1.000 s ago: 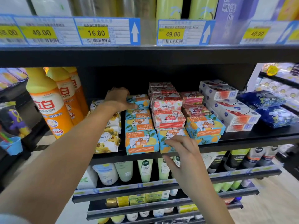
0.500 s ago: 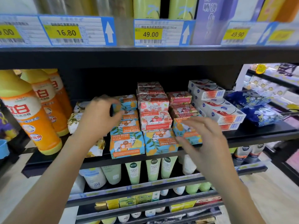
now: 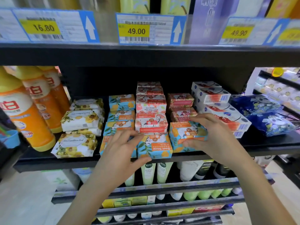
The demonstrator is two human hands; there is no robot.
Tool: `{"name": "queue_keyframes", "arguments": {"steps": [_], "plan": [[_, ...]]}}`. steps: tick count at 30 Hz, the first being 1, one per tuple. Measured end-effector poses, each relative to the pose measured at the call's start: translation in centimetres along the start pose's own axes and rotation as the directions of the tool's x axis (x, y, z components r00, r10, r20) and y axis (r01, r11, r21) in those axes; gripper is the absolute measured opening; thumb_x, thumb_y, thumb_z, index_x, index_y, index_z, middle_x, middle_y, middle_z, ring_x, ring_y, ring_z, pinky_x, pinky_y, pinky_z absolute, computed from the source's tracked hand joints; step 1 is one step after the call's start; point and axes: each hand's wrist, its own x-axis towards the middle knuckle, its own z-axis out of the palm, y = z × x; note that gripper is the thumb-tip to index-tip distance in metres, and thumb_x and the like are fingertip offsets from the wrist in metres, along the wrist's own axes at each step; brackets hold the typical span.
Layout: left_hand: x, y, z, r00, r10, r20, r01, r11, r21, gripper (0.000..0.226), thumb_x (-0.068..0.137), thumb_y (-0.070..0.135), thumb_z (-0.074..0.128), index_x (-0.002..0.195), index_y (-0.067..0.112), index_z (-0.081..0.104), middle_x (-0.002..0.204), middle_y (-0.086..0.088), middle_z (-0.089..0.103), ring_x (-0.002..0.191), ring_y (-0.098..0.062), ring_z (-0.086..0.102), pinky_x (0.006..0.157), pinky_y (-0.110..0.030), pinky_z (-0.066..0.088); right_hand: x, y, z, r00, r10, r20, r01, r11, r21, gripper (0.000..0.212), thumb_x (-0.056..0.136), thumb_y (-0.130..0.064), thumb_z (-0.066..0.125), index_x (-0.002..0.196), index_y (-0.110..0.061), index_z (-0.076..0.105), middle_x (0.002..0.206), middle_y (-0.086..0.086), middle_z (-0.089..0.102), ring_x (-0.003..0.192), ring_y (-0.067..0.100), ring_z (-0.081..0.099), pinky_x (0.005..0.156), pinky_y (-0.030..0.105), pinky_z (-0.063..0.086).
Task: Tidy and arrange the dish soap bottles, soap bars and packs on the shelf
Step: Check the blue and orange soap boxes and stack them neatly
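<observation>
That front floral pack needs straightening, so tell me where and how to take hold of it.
From the front, probably: fingers over the top, thumb on the front face. The front floral pack lies flat and skewed at the shelf edge, with an orange bottle close on its left and like packs behind, leaving top and front free.

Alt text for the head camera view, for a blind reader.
Two hands at a shop shelf: the left hand grips the middle front Goat Soap box, the right hand grips the blue box beside it. Orange dish soap bottles stand at left.
</observation>
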Motion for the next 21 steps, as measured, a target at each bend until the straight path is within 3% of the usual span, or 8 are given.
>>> {"name": "queue_keyframes", "arguments": {"steps": [3,5,9,13,16,21], "plan": [[0.1,0.3,0.5,0.999,-0.014,-0.043,0.016,0.999,0.043,0.080,0.082,0.071,0.047,0.133,0.013,0.067,0.121,0.004,0.057,0.117,-0.017,0.046,0.099,-0.027,0.027,-0.1,0.6,0.6,0.996,-0.030,-0.079,0.035,0.998,0.057,0.097,0.059,-0.063,0.073,0.143,-0.018,0.056,0.126,-0.014,0.041,0.119,0.001,0.035,0.100,0.014,0.026],[0.1,0.5,0.7,0.998,-0.014,-0.067,0.019,0.998,0.065,0.079,0.081,0.071,0.050,0.131,0.012,0.067,0.119,0.004,0.055,0.116,-0.019,0.047,0.099,-0.030,0.033,-0.4,0.9,1.1,0.989,-0.031,-0.145,0.044,0.995,0.088,0.098,0.057,-0.063,0.073,0.142,-0.017,0.058,0.125,-0.013,0.042,0.119,0.001,0.035,0.102,0.017,0.029],[0.1,0.7,1.2,0.998,-0.025,-0.058,0.030,0.995,0.096,0.081,0.069,0.063,0.080,0.131,0.013,0.064,0.121,0.002,0.053,0.116,-0.022,0.047,0.097,-0.040,0.044,-1.0,1.5,1.6,0.967,0.005,-0.255,0.036,0.987,0.155,0.101,0.055,-0.065,0.071,0.144,-0.019,0.056,0.124,-0.012,0.041,0.121,0.003,0.035,0.104,0.027,0.034],[0.3,1.0,1.3,0.996,-0.038,-0.075,0.045,0.994,0.101,0.083,0.060,0.059,0.087,0.124,0.012,0.065,0.119,-0.003,0.061,0.114,-0.022,0.046,0.096,-0.035,0.031,-1.3,1.9,2.0,0.948,0.032,-0.316,0.031,0.981,0.192,0.094,0.057,-0.059,0.075,0.142,-0.022,0.058,0.123,-0.010,0.041,0.119,0.003,0.037,0.102,0.027,0.035],[0.5,1.2,1.3,0.995,-0.032,-0.099,0.043,0.993,0.113,0.082,0.056,0.062,0.084,0.120,0.013,0.067,0.117,-0.002,0.065,0.113,-0.020,0.046,0.094,-0.034,0.028,-1.4,1.9,2.1,0.945,0.045,-0.324,0.026,0.977,0.212,0.094,0.055,-0.066,0.072,0.139,-0.023,0.061,0.123,-0.008,0.041,0.121,0.008,0.040,0.102,0.030,0.039],[0.5,1.2,1.3,0.994,-0.006,-0.110,0.016,0.996,0.088,0.085,0.059,0.074,0.076,0.121,0.016,0.070,0.113,0.004,0.057,0.111,-0.019,0.046,0.092,-0.030,0.020,-1.4,1.7,2.1,0.945,0.018,-0.326,0.057,0.974,0.219,0.084,0.055,-0.061,0.075,0.129,-0.022,0.064,0.121,-0.009,0.041,0.117,0.007,0.042,0.098,0.026,0.040]]}}
